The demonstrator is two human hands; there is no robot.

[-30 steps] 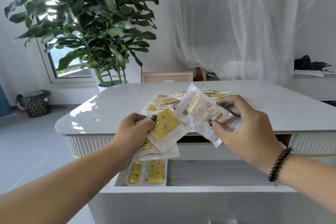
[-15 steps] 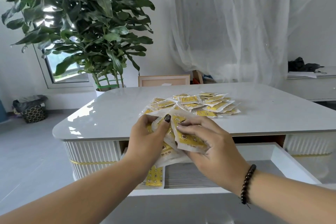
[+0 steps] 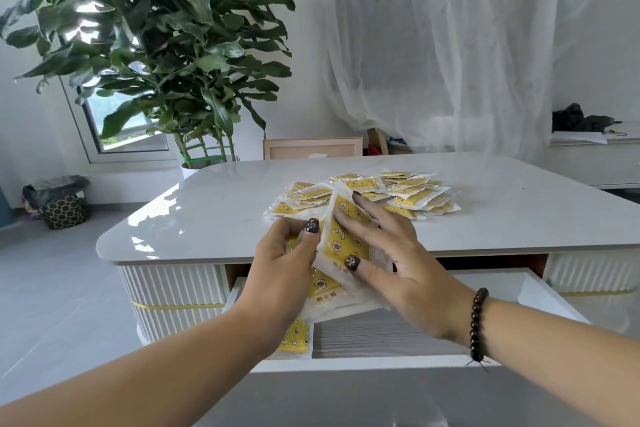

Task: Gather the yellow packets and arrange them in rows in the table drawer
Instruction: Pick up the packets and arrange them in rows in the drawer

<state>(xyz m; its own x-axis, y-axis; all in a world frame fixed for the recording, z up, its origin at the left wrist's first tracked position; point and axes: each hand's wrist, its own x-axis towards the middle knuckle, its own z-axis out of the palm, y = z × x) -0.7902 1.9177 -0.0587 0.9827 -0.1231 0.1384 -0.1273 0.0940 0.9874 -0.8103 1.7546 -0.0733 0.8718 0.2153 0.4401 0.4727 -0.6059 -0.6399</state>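
Grip: left hand (image 3: 282,265) curls round the near-left edge of a small stack of flat yellow-printed packets in clear plastic sleeves (image 3: 341,246), thumb on top, fingers hidden beneath. Right hand (image 3: 391,253) lies over the same stack from the right: thumb pinching the lower edge of the top packet, index and middle fingers laid fairly straight across its face. Both hands therefore clamped on the one stack; no free hand.

Stack position: held in the air over the front edge of the glossy white rounded tabletop (image 3: 207,215), above the pulled-out white table drawer (image 3: 363,365). Stack is fanned, not squared; lower packets slide out toward the drawer.

Handling, judged: packets look light, thin and floppy. Plastic sleeves are glossy, so probably slippery against each other; a fanned stack could shear apart if gripped by one edge only. Best hold appears to be thumb over, fingers under, across the short sides, with the second hand squaring the edges. Not fragile as far as can be seen; contents not identifiable.

Outward: one yellow packet lying flat in the drawer's left front corner (image 3: 296,336), partly hidden by the left wrist. Rest of the drawer floor is grey and ribbed. On the tabletop beyond the hands, a loose heap of more yellow packets (image 3: 408,194), overlapping, well apart from the drawer.

Progress, judged: early; most packets not yet gathered.
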